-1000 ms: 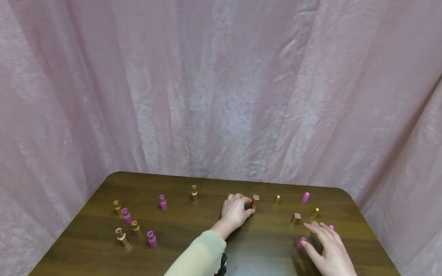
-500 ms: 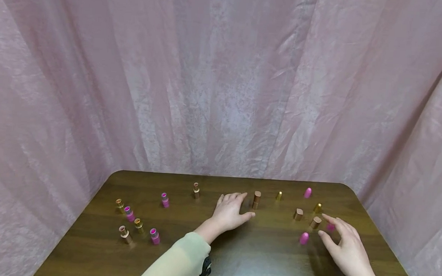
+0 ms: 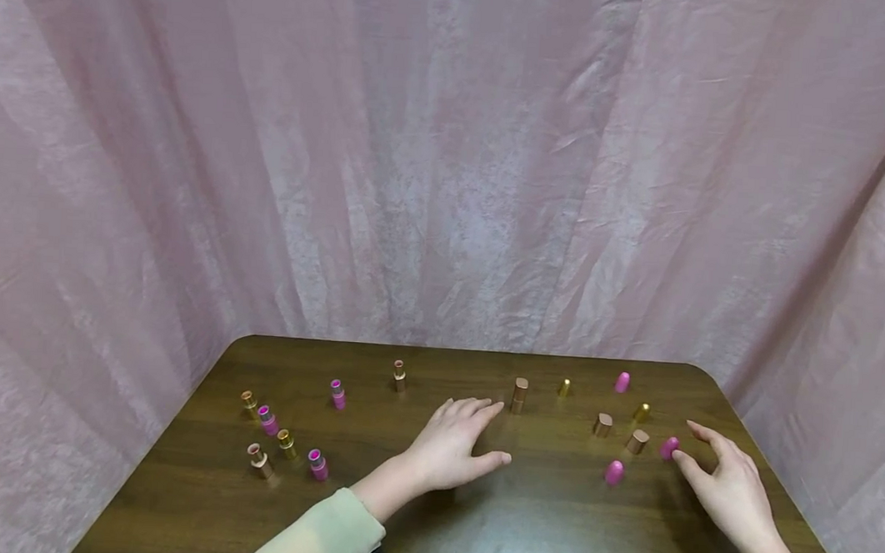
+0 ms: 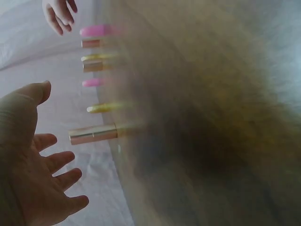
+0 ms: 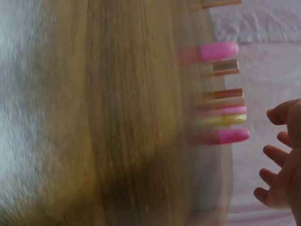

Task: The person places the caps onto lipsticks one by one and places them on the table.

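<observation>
A capped rose-gold lipstick stands upright at the back middle of the table. Just left of it and nearer is my left hand, its fingers spread and holding nothing. At the right, my right hand hovers with thumb and fingers apart, its thumb tip close beside a pink lipstick cap. The right wrist view shows a gap between that hand and the row of caps, among them a pink cap. The lipstick also shows ahead of the left fingers in the left wrist view.
On the left stand several uncapped lipstick tubes: rose-gold, pink and gold ones. Other caps on the right include a gold cap, a rose-gold cap and a pink cap. A pink curtain hangs behind the table.
My left hand has let go of the capped lipstick and drawn back toward the near left. My right hand has shifted right, uncovering a rose-gold cap and a pink cap.
</observation>
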Available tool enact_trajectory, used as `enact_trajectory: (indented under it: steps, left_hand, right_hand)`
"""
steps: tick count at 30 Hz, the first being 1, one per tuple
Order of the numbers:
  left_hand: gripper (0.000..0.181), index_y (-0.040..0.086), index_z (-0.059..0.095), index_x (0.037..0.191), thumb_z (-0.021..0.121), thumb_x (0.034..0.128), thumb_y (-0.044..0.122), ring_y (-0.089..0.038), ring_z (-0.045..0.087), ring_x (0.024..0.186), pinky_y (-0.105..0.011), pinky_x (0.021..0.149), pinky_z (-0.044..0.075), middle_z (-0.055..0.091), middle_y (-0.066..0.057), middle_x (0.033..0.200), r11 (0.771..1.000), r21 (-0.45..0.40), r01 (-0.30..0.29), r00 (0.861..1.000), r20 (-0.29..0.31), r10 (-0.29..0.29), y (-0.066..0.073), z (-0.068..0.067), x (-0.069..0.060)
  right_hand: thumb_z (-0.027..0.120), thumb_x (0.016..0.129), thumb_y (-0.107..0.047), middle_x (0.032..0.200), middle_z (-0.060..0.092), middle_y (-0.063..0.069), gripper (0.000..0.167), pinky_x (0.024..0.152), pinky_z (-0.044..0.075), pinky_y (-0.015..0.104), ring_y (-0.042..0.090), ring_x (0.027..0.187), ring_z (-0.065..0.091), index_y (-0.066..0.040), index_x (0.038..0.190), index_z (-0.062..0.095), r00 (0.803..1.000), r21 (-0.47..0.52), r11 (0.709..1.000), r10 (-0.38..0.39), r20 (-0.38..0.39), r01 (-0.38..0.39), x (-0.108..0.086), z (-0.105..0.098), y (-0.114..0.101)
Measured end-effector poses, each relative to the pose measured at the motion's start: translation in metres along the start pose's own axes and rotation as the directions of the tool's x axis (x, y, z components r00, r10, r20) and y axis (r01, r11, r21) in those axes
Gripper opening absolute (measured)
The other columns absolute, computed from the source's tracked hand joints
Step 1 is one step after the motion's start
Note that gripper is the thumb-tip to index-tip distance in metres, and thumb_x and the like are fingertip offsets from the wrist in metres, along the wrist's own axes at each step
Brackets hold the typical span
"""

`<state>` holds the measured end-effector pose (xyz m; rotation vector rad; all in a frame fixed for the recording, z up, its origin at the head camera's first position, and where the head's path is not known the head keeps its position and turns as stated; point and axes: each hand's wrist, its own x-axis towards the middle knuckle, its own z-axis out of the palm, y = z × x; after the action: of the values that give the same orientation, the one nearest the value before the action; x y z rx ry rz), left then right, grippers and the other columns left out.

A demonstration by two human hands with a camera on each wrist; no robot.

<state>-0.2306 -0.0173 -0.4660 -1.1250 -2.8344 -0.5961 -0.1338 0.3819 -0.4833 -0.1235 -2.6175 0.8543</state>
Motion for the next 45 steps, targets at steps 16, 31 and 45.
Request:
enact_trajectory:
  steps: [16,31,45]
  left_hand:
    - [0.073,0.017,0.044,0.156,0.057,0.0982,0.06,-0.03,0.041,0.143,-0.06,0.117,0.026,0.048,-0.006,0.154,0.991,0.08,-0.108,0.994,0.004,0.109,0.004,-0.001,-0.038]
    - [0.062,0.019,0.053,0.149,0.061,0.0984,0.053,-0.02,0.051,0.133,-0.049,0.112,0.039,0.057,0.004,0.143,0.96,0.134,-0.244,0.97,0.009,0.245,0.032,0.025,-0.053]
    - [0.055,0.023,0.056,0.147,0.061,0.099,0.05,-0.011,0.055,0.127,-0.036,0.102,0.048,0.058,0.01,0.139,0.95,0.11,-0.292,0.956,0.0,0.294,0.053,0.036,-0.058]
  right_hand:
    - [0.068,0.097,-0.039,0.136,0.054,0.036,0.064,0.09,0.034,0.073,0.064,0.121,0.041,0.009,0.137,0.055,0.995,-0.093,0.994,0.07,0.068,-0.064,0.009,0.008,0.021]
    - [0.073,0.094,-0.04,0.12,0.069,0.024,0.055,0.082,0.044,0.065,0.055,0.117,0.056,0.003,0.127,0.066,0.996,-0.084,0.993,0.083,0.04,-0.079,0.013,0.024,0.028]
    - [0.069,0.096,-0.044,0.124,0.068,0.023,0.056,0.082,0.038,0.064,0.054,0.119,0.054,0.002,0.127,0.065,0.985,-0.08,0.985,0.159,0.06,-0.154,0.015,0.029,0.03]
